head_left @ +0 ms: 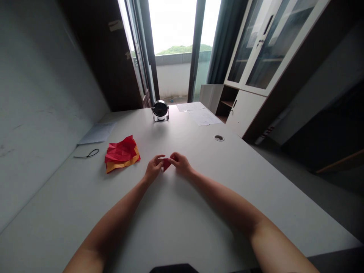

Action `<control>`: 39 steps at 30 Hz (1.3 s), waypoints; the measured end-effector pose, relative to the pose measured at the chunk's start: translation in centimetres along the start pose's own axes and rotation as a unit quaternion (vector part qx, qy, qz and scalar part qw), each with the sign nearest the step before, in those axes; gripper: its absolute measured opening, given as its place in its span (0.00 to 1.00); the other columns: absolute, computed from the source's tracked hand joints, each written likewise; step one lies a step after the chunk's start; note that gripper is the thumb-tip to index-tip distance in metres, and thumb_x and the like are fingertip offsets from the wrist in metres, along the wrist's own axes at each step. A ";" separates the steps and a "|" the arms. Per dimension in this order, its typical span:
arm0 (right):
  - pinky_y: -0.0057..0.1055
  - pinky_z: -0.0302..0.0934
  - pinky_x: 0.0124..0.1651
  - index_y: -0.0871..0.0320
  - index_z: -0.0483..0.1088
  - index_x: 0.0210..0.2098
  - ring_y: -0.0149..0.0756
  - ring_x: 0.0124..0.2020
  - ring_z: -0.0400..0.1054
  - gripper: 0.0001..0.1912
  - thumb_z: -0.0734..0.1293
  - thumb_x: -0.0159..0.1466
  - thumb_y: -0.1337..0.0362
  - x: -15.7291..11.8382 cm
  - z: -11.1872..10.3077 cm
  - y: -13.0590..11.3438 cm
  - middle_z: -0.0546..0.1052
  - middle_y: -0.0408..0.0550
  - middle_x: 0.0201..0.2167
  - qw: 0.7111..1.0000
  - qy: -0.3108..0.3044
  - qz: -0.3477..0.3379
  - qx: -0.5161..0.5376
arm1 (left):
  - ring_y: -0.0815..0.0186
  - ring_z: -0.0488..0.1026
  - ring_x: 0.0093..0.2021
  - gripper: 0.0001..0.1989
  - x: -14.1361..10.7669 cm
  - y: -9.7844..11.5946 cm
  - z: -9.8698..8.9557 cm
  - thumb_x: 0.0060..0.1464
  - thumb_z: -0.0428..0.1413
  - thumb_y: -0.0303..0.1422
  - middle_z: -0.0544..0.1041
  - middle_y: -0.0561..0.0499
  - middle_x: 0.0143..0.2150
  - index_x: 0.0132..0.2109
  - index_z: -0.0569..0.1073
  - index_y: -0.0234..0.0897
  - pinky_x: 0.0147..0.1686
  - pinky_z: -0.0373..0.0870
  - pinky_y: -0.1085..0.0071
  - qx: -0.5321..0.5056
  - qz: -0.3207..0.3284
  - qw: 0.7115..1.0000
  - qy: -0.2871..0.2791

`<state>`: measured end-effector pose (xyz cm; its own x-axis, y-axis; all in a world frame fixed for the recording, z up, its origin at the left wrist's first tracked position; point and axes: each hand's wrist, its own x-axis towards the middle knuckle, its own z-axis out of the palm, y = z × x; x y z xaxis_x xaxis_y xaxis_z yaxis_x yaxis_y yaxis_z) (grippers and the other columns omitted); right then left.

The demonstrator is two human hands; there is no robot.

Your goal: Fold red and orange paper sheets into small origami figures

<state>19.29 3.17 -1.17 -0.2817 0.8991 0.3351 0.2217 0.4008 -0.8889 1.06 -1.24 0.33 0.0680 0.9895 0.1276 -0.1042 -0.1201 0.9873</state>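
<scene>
A small piece of folded red paper (166, 164), roughly triangular with a point toward me, is held between my two hands over the white table. My left hand (154, 167) grips its left edge, fingers curled around it. On the other side, my right hand (179, 163) pinches the upper right corner between thumb and fingers. Parts of the paper are hidden behind the fingers. To the left lies a stack of creased red and orange paper sheets (122, 151), apart from both hands.
A round black device on a silver stand (160, 110) stands at the table's far edge. Printed papers (206, 116) lie at the back right, near a cable hole (219, 138). A black cable tie (88, 154) and a pale sheet (96, 133) rest at the left by the wall.
</scene>
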 end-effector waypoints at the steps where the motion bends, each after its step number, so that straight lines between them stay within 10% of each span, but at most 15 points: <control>1: 0.26 0.54 0.29 0.57 0.71 0.33 0.30 0.25 0.60 0.14 0.68 0.62 0.52 0.0 0.0 0.0 0.69 0.39 0.23 1.000 -0.002 0.000 -0.002 | 0.63 0.78 0.36 0.21 0.0 -0.1 0.0 0.53 0.61 0.39 0.82 0.45 0.40 0.52 0.72 0.35 0.36 0.74 0.68 0.004 0.004 1.000 0.007; 28: 0.26 0.50 0.27 0.58 0.69 0.27 0.28 0.23 0.56 0.16 0.67 0.62 0.51 -0.1 -0.1 -0.3 0.66 0.39 0.20 0.999 0.001 -0.013 -0.033 | 0.65 0.71 0.32 0.14 0.2 -0.3 -0.6 0.55 0.59 0.43 0.77 0.49 0.32 0.36 0.78 0.36 0.33 0.67 0.71 0.189 0.055 0.978 0.064; 39: 0.27 0.53 0.26 0.57 0.66 0.26 0.30 0.22 0.58 0.23 0.64 0.64 0.43 0.2 -0.6 -0.3 0.67 0.40 0.19 0.995 0.089 0.024 0.025 | 0.68 0.66 0.27 0.14 0.0 -0.2 -0.4 0.57 0.57 0.44 0.72 0.53 0.26 0.35 0.76 0.37 0.30 0.63 0.72 0.149 0.048 0.987 0.047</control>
<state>19.73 3.32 -0.62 -0.1010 0.9358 0.3376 0.1835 0.3511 -0.9182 0.68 -1.18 0.14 -0.0224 0.9739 0.2258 0.1913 -0.2175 0.9571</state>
